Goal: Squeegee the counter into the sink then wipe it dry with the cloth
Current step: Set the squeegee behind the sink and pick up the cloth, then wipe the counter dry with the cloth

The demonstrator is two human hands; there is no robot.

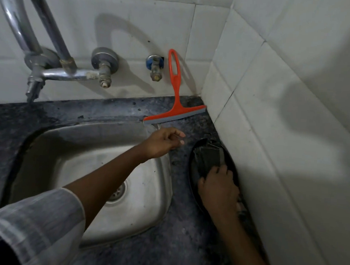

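The squeegee (174, 104) leans on the wall at twelve o'clock, blade on the tabletop (176, 244). The left hand (163, 141) hovers loosely curled, empty; the right hand (218, 187) grips the dark cloth (208, 156) at three o'clock. A careless brush could topple the squeegee into the sink (99, 169).

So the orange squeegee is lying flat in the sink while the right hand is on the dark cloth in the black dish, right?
Not quite. In the head view the orange squeegee is not in the sink; it stands on the counter behind it, handle leaning against the tiled wall. The right hand is indeed on the dark cloth in the black dish.
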